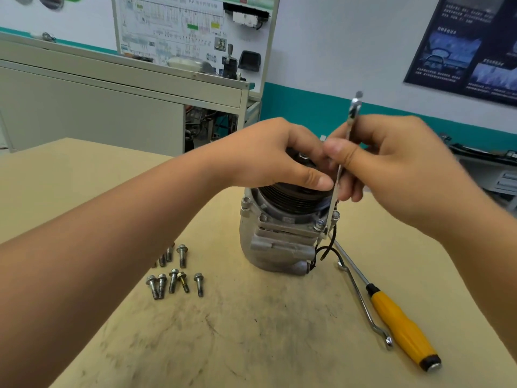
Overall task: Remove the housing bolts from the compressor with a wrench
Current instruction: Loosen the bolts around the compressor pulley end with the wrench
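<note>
A grey metal compressor [275,245] stands upright in the middle of the wooden table [251,331], its black ribbed pulley [291,198] on top. My left hand [268,155] grips the pulley from above. My right hand [391,169] pinches a slim silver wrench [353,113] that stands nearly upright, its lower end down by a housing bolt [326,229] on the compressor's right flange. More bolts [246,203] sit in the flange. Several removed bolts [173,275] lie loose on the table to the left.
A second, bent silver wrench [363,306] and a yellow-handled screwdriver [402,326] lie to the right of the compressor. Black wires [327,250] hang off its right side. Grey cabinets and a display board stand behind the table.
</note>
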### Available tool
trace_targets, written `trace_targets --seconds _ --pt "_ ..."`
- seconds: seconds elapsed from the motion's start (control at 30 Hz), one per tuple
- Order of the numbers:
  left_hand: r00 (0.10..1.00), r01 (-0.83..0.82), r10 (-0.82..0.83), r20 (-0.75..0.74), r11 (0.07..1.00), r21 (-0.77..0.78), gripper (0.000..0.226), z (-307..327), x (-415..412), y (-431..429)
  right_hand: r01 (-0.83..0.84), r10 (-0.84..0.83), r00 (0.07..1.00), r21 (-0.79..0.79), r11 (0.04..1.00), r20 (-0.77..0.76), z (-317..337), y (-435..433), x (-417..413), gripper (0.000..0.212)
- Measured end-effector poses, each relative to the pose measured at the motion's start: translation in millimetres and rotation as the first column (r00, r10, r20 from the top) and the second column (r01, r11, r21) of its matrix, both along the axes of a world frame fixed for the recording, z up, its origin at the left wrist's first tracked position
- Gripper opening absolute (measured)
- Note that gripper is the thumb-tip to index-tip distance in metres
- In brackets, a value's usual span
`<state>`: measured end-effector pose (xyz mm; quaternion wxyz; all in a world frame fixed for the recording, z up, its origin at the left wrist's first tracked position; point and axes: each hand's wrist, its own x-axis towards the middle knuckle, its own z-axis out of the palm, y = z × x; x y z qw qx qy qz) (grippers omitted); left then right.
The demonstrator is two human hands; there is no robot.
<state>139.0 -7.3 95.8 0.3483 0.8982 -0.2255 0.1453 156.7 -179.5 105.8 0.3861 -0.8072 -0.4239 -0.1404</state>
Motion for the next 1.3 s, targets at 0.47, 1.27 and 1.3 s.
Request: trace_targets --seconds 0.47,1.27,1.3 --pt "0.993 -0.039 0.030 0.117 0.996 0.079 0.015 1.6 -4.5 -12.4 -0.008 0.006 0.999 0.040 0.999 0.043 8.8 -3.7 1.4 0.018" --pt "0.975 -0.134 0.122 0.185 0.990 0.051 0.013 -3.7 -0.7 -13.9 -0.024 0.026 0.998 -0.038 0.999 0.058 18.0 -3.3 4.8 0.020" --pt "0.974 -0.142 0.132 0.185 0.989 0.041 0.019 -4.8 -0.2 -13.3 -0.023 0.026 0.998 -0.052 0.998 0.062 18.4 -2.3 5.3 0.020"
